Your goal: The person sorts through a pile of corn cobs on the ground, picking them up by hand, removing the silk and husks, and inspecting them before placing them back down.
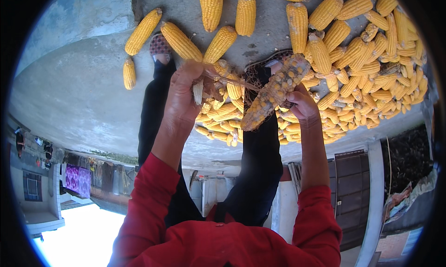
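Observation:
In my right hand (304, 105) is an ear of corn (275, 91) with sparse, scattered yellow kernels and greyish patches. It slants across the front of my right leg. My left hand (186, 87) is closed around a bunch of brown corn silk (240, 80) and a pale strip of dry husk (198, 92). Strands of silk stretch from this bunch towards the ear. More brown silk hangs tangled beside the ear. Below the hands, several yellow ears lie on the ground, partly hidden by my arms and legs.
A large heap of husked corn ears (362, 75) spreads over the concrete ground (87, 89) to the right. Loose ears (143, 32) lie near my feet. Buildings, a dark metal door (352, 194), hanging purple cloth (77, 180) and distant people (20, 141) appear upside down around the lower rim.

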{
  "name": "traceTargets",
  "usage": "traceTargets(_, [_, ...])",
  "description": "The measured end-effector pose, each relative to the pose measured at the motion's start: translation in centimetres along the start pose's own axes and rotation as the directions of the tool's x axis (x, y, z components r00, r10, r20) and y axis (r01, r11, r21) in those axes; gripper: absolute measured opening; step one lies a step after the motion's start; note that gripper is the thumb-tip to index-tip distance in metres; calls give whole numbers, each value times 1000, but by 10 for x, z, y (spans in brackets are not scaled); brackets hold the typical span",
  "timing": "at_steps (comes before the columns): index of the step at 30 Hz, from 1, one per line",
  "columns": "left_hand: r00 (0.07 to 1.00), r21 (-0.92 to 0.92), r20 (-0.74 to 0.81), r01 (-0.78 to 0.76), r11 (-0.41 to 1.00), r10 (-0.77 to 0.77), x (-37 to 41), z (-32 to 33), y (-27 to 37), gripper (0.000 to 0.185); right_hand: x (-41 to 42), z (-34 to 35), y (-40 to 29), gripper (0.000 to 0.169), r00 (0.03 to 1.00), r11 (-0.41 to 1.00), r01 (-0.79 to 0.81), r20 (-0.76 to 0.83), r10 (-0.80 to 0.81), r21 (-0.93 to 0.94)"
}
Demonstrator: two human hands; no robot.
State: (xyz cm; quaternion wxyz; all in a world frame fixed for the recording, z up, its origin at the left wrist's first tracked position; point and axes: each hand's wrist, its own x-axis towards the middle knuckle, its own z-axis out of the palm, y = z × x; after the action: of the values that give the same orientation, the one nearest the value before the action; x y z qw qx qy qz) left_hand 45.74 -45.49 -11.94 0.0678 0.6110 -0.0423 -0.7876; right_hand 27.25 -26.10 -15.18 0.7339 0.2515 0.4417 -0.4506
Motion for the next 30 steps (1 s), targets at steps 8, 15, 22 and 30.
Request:
traceTargets(8, [995,372,102,-26,928,-13,-1,10,-13,39,-3,2,2,70,993,995,42,110,-51,88])
traceTargets(15, [867,720,282,92,688,-411,-3,11,-27,57,6,17,-5,73,970,999,4,245,-12,33])
traceTargets(22, [916,21,168,365,931,-364,-11,7,-39,26,23,32,0,52,959,921,84,220,-179,380])
traceTargets(30, [983,9,53,176,984,-177,3,0,-42,23,41,44,5,12,961,823,265,-209,-182,501])
